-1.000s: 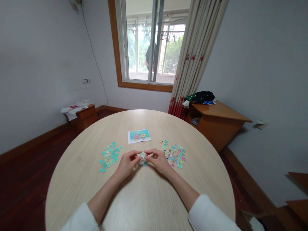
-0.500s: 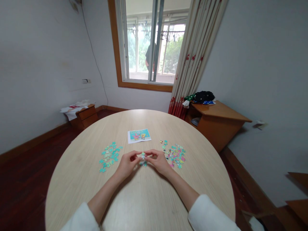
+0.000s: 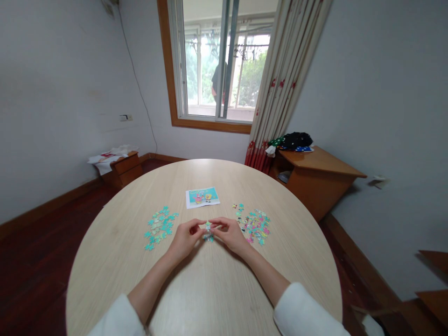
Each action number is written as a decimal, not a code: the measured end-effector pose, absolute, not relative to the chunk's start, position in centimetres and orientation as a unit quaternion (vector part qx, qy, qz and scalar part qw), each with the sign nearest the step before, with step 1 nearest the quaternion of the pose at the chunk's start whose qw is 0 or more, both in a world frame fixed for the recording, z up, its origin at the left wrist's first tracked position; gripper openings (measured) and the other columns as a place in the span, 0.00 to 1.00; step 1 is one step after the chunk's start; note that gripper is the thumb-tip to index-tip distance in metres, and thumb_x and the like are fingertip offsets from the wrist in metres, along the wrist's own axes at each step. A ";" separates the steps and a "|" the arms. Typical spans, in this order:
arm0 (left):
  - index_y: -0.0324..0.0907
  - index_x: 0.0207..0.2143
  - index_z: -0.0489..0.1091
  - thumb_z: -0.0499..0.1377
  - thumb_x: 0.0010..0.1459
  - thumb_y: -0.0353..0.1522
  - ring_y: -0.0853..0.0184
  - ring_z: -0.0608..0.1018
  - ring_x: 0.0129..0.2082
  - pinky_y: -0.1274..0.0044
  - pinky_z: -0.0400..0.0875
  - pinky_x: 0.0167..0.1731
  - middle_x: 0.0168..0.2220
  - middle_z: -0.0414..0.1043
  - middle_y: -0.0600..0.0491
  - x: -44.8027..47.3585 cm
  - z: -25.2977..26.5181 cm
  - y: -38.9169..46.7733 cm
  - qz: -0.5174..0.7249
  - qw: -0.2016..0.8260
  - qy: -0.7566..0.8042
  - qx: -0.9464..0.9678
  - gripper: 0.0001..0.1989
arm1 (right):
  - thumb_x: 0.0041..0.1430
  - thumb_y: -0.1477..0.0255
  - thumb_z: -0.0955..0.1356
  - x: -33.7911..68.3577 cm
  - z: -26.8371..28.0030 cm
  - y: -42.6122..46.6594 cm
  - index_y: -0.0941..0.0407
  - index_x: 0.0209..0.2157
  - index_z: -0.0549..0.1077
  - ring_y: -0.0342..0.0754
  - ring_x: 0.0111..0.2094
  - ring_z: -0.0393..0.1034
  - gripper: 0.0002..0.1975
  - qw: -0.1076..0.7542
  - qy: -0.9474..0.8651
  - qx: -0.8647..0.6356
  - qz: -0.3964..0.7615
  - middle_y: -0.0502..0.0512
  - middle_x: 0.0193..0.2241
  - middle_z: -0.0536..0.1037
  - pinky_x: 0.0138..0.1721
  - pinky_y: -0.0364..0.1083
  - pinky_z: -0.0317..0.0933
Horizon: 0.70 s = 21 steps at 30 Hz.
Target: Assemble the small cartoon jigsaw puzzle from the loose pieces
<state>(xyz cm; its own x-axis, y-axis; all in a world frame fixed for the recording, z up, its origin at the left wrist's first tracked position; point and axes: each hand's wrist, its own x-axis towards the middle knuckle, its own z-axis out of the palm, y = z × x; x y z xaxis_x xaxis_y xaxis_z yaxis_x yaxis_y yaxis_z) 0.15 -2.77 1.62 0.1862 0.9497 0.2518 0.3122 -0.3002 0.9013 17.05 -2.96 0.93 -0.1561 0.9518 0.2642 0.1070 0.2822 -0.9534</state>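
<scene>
Several small jigsaw puzzle pieces are pinched between my two hands at the middle of the table. My left hand grips them from the left with thumb and index finger. From the right, my right hand closes on the same pieces. Just below the fingertips, more pieces show on the tabletop; whether they join the held ones I cannot tell. A loose spread of teal and pale green pieces lies left of my hands. Right of them is a mixed pile of pink, yellow and teal pieces.
A printed picture of cartoon figures lies beyond my hands on the round table. Behind it are a window and a curtain. A wooden desk with cloth on it stands back right, a small cabinet back left. Someone stands outside.
Almost nothing differs. Both hands keep the same pinch on the puzzle pieces at the same spot, and the piles lie as before.
</scene>
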 end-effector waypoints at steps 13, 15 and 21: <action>0.36 0.36 0.76 0.59 0.47 0.37 0.72 0.64 0.20 0.79 0.57 0.23 0.18 0.64 0.57 0.1 1.3 -2.7 0.427 0.353 0.473 0.685 0.16 | 0.47 0.67 0.70 17.1 0.7 -2.9 0.58 0.37 0.76 0.45 0.30 0.71 0.15 0.481 -0.637 -0.428 0.425 0.55 0.31 0.78 0.34 0.45 0.66; 0.36 0.35 0.76 0.59 0.47 0.37 0.72 0.64 0.20 0.79 0.57 0.23 0.18 0.64 0.57 0.1 1.3 -2.7 0.429 0.352 0.473 0.684 0.16 | 0.47 0.67 0.70 17.1 0.7 -2.9 0.58 0.37 0.77 0.44 0.30 0.71 0.14 0.479 -0.638 -0.431 0.422 0.55 0.31 0.78 0.33 0.45 0.65; 0.36 0.35 0.76 0.60 0.47 0.37 0.72 0.64 0.20 0.79 0.58 0.23 0.18 0.65 0.57 0.0 1.3 -2.7 0.427 0.350 0.473 0.686 0.15 | 0.48 0.68 0.69 17.1 0.8 -3.0 0.58 0.37 0.77 0.43 0.29 0.70 0.13 0.478 -0.641 -0.441 0.408 0.55 0.31 0.78 0.31 0.44 0.64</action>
